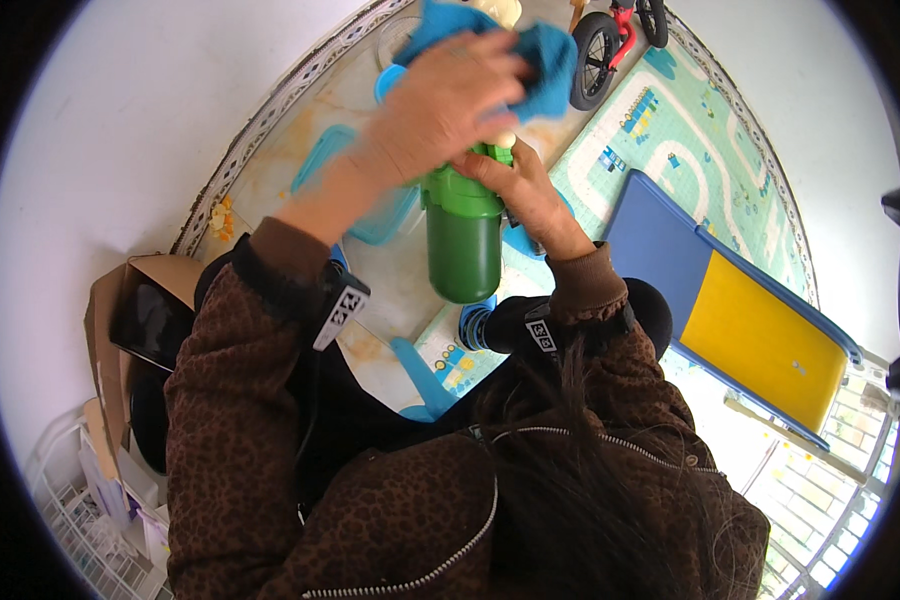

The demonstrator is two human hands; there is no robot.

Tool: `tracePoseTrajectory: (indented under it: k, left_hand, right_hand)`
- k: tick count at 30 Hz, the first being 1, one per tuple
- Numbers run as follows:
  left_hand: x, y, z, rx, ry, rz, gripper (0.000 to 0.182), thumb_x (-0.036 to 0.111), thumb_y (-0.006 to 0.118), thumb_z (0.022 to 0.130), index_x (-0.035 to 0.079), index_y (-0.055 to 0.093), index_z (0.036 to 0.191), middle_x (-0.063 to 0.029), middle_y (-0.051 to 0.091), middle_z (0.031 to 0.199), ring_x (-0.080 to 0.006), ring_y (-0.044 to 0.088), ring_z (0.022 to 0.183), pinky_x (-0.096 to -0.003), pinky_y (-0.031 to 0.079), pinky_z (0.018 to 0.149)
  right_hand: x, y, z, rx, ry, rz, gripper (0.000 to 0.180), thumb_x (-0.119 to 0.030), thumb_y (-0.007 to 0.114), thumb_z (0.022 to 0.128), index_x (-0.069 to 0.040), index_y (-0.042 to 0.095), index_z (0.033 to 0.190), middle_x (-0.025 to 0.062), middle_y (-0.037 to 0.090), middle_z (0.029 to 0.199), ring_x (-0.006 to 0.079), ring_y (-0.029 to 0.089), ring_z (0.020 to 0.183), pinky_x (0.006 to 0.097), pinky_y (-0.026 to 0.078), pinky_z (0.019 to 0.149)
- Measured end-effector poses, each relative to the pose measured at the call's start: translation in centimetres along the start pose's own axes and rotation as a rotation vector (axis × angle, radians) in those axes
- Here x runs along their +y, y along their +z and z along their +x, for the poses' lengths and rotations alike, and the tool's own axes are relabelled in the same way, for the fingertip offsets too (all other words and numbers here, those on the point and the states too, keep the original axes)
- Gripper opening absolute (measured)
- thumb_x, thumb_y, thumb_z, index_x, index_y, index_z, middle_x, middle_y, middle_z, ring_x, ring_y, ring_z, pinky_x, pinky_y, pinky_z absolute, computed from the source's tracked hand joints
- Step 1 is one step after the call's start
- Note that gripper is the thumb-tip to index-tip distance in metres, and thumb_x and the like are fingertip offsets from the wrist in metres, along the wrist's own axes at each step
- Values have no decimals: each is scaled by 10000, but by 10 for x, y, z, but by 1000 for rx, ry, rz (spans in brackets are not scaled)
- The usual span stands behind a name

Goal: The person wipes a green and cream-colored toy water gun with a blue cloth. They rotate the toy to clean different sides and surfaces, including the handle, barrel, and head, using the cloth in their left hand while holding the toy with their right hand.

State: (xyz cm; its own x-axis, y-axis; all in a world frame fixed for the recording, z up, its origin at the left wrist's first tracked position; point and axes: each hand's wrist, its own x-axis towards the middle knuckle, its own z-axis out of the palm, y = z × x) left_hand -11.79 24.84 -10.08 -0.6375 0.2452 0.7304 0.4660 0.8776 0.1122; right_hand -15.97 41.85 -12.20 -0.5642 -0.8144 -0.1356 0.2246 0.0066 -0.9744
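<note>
My left hand (pixel 450 97), blurred by motion, has its fingers on a blue cloth (pixel 551 71) at the top of the view. Below it my right hand (pixel 529 187) grips a green plastic object (pixel 463 251) by its upper part. This object has a dark green cylindrical body with a rounded lower end and a brighter green collar. A small cream-coloured knob (pixel 502 139) shows at its top, close under my left hand. My left forearm crosses over a light-blue plastic container (pixel 382 217) on the floor.
A red balance bike (pixel 596 60) stands at the far wall. On the right, a blue and yellow panel (pixel 757 341) lies over a patterned play mat (pixel 660 142). A cardboard box (pixel 105 322) and a white wire basket (pixel 67 502) are on the left. Orange-white scraps (pixel 222 219) lie by the wall.
</note>
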Motion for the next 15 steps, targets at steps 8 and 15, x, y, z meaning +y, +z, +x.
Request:
tracePoseTrajectory:
  k: [8, 15]
  left_hand:
    - [-46, -26, -7, 221, -695, -514, 343, 41, 569, 919, -32, 509, 1249, -97, 600, 1180, -172, 564, 1088, -318, 437, 969]
    - [-7, -30, 5, 42, -810, -787, 363, 224, 580, 958, 9, 518, 1244, -116, 638, 1096, -264, 626, 1012, -348, 478, 903]
  right_hand:
    - [-20, 5, -6, -14, 6, 58, 505, -209, 677, 866, 12, 523, 1292, 85, 626, 1166, 171, 594, 1058, 306, 469, 932]
    - [-10, 0, 0, 35, -58, 163, 499, -228, 654, 880, -17, 507, 1307, 69, 617, 1161, 162, 584, 1069, 302, 464, 926]
